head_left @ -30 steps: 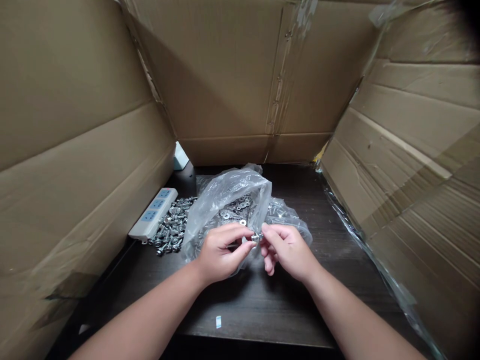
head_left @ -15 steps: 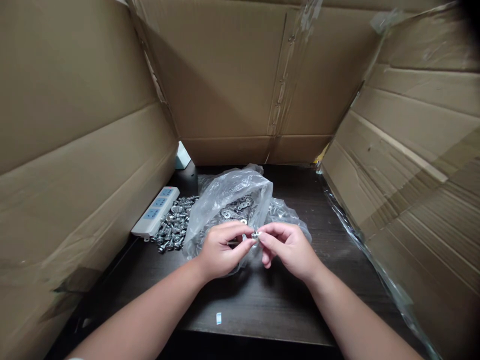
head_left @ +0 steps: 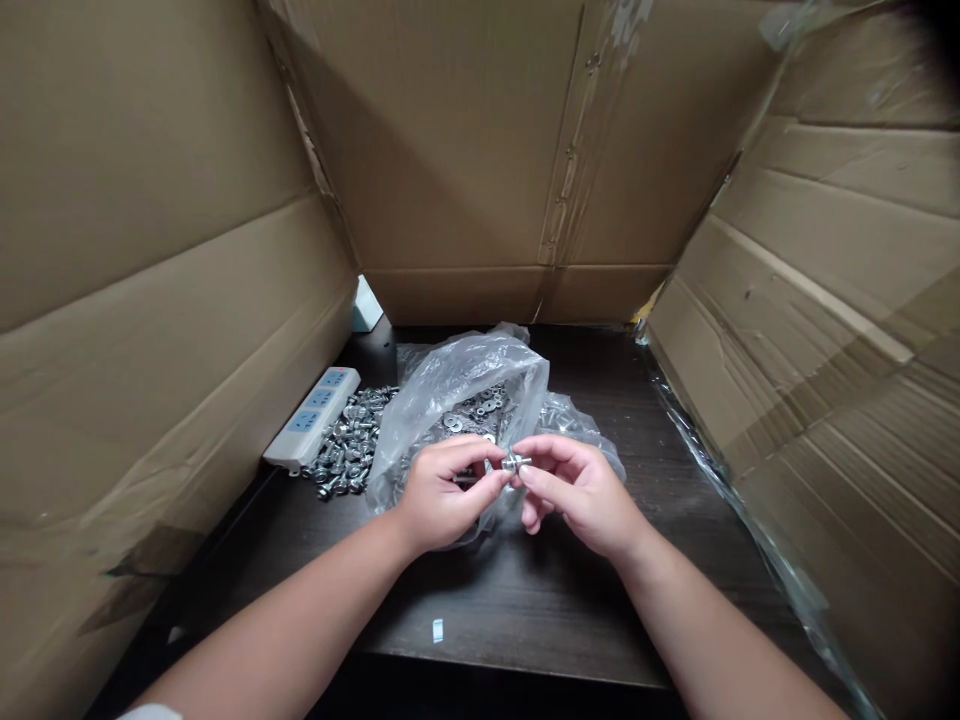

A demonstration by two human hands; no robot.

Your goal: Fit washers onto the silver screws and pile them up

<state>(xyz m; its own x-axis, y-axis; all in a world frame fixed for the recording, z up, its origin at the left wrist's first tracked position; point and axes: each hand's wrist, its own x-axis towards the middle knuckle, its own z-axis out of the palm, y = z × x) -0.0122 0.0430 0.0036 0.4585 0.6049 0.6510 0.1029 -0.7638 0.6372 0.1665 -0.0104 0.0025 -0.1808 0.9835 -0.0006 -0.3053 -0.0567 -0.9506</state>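
1. Fingers of the right hand (head_left: 589, 490) have slackened slightly since half a second ago, baring more of a small silvery metal bolt (head_left: 513, 463).
2. From where I stand, that bolt hangs above the near right part of a crumpled, see-through plastic bag (head_left: 427, 390), directly between the two hands.
3. Its long axis runs roughly sideways, one hand to the other: the thicker ringed part points left, the thinner shank right.
4. To the left of that line, the left hand (head_left: 442, 495) pinches the thick end between thumb and forefinger; neither hand looks clearly nearer.
5. On the right, thumb and forefinger stand narrowly apart around the shank; whether they grip it, I cannot tell.
6. Flat grey metal washers (head_left: 454, 424) lie inside the bag; left of it, loose silvery bolts (head_left: 349, 450) are heaped on the dark wooden desk (head_left: 570, 620).
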